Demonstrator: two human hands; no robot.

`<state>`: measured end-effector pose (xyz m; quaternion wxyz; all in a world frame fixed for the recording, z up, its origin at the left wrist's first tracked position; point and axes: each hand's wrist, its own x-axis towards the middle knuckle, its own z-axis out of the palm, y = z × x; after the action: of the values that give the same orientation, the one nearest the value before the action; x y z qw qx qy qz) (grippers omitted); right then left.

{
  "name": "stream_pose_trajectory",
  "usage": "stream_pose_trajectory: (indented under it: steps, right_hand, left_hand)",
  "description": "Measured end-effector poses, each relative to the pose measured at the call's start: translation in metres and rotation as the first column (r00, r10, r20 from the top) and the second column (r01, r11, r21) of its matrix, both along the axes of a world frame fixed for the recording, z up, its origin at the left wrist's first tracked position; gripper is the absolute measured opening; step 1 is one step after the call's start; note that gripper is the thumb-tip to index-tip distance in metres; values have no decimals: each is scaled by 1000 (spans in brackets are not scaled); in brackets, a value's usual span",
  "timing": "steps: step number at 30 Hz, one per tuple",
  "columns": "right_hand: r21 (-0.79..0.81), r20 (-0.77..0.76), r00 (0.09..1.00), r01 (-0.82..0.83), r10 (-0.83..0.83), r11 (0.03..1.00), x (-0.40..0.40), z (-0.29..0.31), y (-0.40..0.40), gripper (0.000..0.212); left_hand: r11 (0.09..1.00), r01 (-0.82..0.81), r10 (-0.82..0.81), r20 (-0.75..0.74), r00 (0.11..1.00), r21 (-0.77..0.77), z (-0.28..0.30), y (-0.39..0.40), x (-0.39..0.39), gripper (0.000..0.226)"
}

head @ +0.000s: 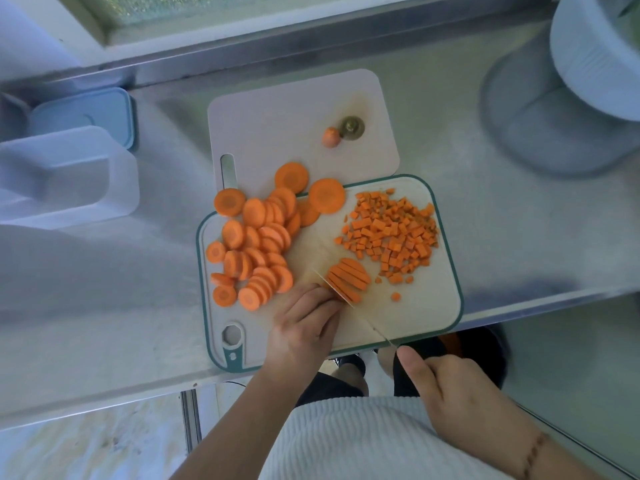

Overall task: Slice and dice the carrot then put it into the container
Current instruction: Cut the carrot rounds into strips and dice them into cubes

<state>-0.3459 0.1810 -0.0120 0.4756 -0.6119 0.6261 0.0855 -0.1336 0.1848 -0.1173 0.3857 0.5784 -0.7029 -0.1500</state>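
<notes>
She keeps the work sorted on the board (pixel 440 306): rounds (pixel 254 244) heaped on its left, dice (pixel 394 233) piled on its right, and a small stack (pixel 348 278) already cut into strips in the middle, close to her. The left hand (pixel 304 327) lies palm down, fingers curled on the stack's near end, pinning it so the strips don't slide. The right hand (pixel 450 396), just off the board's edge, grips the knife (pixel 360 317) handle, thumb along the top, with the blade angled across the strips. The container (pixel 69 181) sits open, well apart to the left on the counter, with no carrot that I can see in it.
</notes>
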Motion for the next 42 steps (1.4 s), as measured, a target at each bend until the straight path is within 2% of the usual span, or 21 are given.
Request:
stream_pose_trajectory:
  steps: [3, 6, 11, 17, 21, 22, 23, 26, 28, 33, 36, 40, 42]
  right_hand:
    - [-1, -54, 998, -32, 31, 1000, 6, -9, 1, 77]
    - [-37, 11, 1000, -7, 7, 999, 23, -19, -6, 85]
    - [-63, 86, 996, 24, -19, 998, 30, -15, -11, 75]
    - [5, -15, 1000, -10, 11, 1000, -2, -5, 3, 69]
    - [19, -5, 997, 79, -79, 997, -19, 11, 6, 85]
    - [22, -13, 992, 126, -126, 992, -25, 18, 6, 91]
    - [20, -22, 986, 166, -166, 986, -30, 24, 5, 95]
    - [-39, -46, 974, 222, -224, 974, -45, 26, 4, 85]
    - [-69, -46, 973, 222, -225, 973, -50, 23, 3, 80]
    - [-97, -20, 979, 200, -203, 975, -53, 17, 4, 73]
    - [-102, -8, 983, 180, -182, 978, -54, 15, 4, 72]
    - [-108, 2, 983, 180, -181, 978, -57, 13, 5, 71]
    - [-96, 10, 981, 194, -194, 976, -59, 12, 5, 69]
  left_hand:
    - [1000, 1, -1, -9, 1000, 13, 1, -1, 1, 8]
    - [1000, 11, -11, -9, 1000, 7, 1, -3, 1, 10]
    - [999, 36, -36, 9, 999, -8, 6, -7, 2, 11]
    - [996, 90, -88, 82, 993, -16, 4, -10, 11, 14]
    - [984, 178, -175, 145, 974, -5, 13, -13, 17, 7]
    - [980, 201, -200, 184, 962, 13, 17, -16, 20, 4]
    - [979, 200, -204, 233, 951, 42, 22, -21, 23, 13]
    - [966, 133, -210, 367, 906, 224, 35, -40, 32, 57]
    - [944, 116, -244, 413, 878, 310, 41, -51, 32, 69]
    - [908, 198, -316, 291, 903, 370, 44, -55, 27, 57]
    - [884, 215, -341, 256, 905, 415, 48, -54, 22, 60]
    - [808, 342, -492, 232, 839, 479, 56, -67, 22, 70]
    - [756, 405, -585, 253, 771, 514, 57, -79, 23, 68]
